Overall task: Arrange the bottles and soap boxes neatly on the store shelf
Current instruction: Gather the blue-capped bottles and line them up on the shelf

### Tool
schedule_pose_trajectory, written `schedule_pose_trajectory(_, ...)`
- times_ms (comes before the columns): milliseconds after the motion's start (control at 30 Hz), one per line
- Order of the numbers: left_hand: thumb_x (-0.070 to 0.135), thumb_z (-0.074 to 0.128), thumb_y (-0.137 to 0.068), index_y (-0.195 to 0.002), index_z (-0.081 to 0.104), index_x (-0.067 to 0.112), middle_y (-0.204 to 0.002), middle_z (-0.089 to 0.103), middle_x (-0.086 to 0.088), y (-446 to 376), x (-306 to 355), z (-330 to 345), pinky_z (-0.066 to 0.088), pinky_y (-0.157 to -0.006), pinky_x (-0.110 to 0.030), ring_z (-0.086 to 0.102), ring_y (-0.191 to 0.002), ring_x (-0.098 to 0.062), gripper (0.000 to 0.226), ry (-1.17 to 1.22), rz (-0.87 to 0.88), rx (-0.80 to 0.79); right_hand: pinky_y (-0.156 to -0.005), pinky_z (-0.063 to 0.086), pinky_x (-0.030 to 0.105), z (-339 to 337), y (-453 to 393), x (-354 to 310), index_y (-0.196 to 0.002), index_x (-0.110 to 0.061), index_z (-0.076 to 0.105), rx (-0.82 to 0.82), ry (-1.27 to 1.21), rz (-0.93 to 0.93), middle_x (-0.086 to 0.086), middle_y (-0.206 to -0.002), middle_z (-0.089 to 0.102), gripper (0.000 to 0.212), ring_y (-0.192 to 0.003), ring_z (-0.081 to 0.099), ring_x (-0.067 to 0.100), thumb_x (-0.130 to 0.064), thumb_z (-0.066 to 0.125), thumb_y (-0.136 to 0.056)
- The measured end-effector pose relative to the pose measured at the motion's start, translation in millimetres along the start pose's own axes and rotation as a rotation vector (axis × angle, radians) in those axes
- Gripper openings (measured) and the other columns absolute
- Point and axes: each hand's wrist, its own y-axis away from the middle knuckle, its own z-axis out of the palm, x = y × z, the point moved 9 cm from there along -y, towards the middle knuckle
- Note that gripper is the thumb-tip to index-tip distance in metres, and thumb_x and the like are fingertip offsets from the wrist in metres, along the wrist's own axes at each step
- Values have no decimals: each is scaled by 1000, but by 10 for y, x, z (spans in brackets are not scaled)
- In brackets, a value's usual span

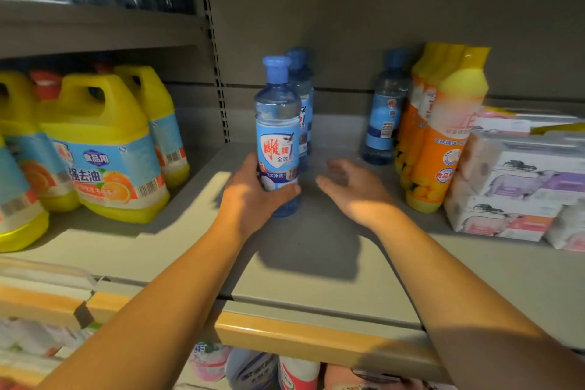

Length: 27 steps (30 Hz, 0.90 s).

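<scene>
Two hands: the left hand (253, 193) grips a clear blue-capped plastic bottle (278, 136); the right hand (354, 190) hovers open. Best slide it upright, label forward, on the grey metal shelf (316, 263).

We cannot see the base of the blue bottle (277, 123), because the left hand (253, 196) wraps over it, its fingers hidden behind. A second blue bottle (302, 85) stands behind the first and is mostly covered by it. At the left edge, the yellow jugs (101, 146) are partly cut off, and their small print is too blurred for us to read. The soap boxes (512, 187) run off the right edge. Goods on the lower shelf (285, 370) are dim, blurred and cropped by the bottom edge; we cannot tell what they are
</scene>
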Motion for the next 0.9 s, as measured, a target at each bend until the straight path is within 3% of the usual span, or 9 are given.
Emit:
schedule_pose_trajectory(67,34,86,-68,-110,50,34,-95,61,19,-20,-37,-37,46,-72,-14,60,-84,5,55,-9,-28,27,-99,40,31,66,1,193,-141,-26,47,-80,275,95,-2,-145,49,56,-128,49,22,-51,56,-92)
schedule_pose_trajectory(200,29,86,-69,-118,53,23,-101,62,12,-32,-46,-87,48,-79,-22,61,-92,-10,60,-40,-9,76,-114,27,37,286,44,270,-148,-24,36,-237,610,11,1,-156,31,66,-141,29,28,-62,35,-94)
schedule_pose_trajectory(300,32,86,-69,-119,53,22,-103,61,12,-39,-82,-94,48,-75,-18,61,-91,-9,61,-56,-13,82,-118,20,36,292,90,338,-151,-29,29,-270,622,-58,-4,-160,24,69,-145,21,24,-67,29,-94)
schedule_pose_trajectory(467,40,83,-71,-121,51,27,-100,56,17,-136,-166,-25,41,-66,-10,56,-83,2,61,-95,-49,69,-117,21,35,270,72,348,-150,-32,32,-219,603,-91,-8,-158,29,69,-144,25,21,-68,32,-91)
schedule_pose_trajectory(600,40,83,-72,-127,48,28,-105,55,17,-375,-247,88,43,-72,-20,55,-91,-7,66,-149,-121,13,-116,21,37,265,52,364,-150,-33,31,-220,615,-83,-7,-157,29,71,-143,25,22,-68,33,-89)
schedule_pose_trajectory(700,39,85,-70,-124,50,29,-110,61,14,-522,-276,153,40,-68,-14,56,-92,-8,66,-141,-124,13,-116,22,36,271,60,362,-149,-32,33,-212,611,-90,-6,-157,30,70,-143,26,24,-67,33,-88)
schedule_pose_trajectory(833,39,82,-73,-124,51,27,-111,63,11,-539,-287,214,44,-75,-20,56,-91,-9,61,-131,-90,69,-116,22,36,268,65,343,-148,-30,34,-208,611,-91,-5,-156,31,68,-142,26,24,-65,35,-89)
schedule_pose_trajectory(900,39,81,-74,-126,51,27,-104,59,15,-512,-277,235,41,-67,-12,55,-87,-6,61,-114,-62,96,-116,21,36,265,69,334,-148,-31,35,-208,607,-84,-5,-155,31,67,-142,26,24,-63,36,-89)
